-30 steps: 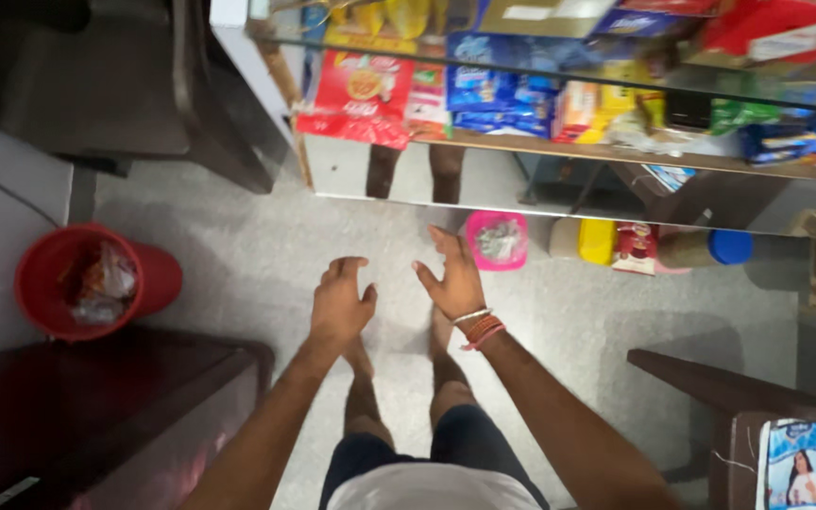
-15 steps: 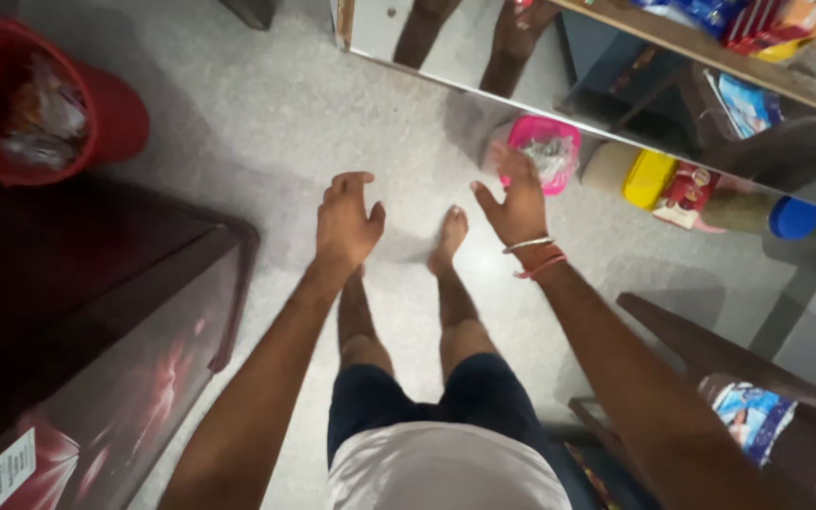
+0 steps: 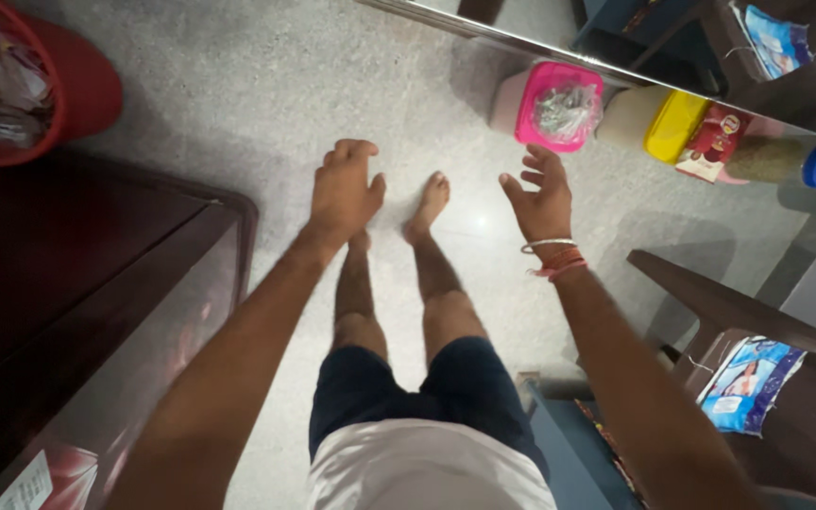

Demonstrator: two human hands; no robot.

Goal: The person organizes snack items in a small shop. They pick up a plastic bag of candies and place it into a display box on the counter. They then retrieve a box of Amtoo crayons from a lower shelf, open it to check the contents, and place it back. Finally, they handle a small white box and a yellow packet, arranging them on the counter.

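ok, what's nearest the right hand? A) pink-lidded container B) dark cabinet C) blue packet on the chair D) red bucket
A: the right hand, open and holding nothing, hangs just below the pink-lidded container on the floor; the red bucket sits far over on the left hand's side.

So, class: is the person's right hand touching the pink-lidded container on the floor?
Apart. The head view shows the right hand open in the air, with bare grey floor visible between its fingertips and the pink-lidded container.
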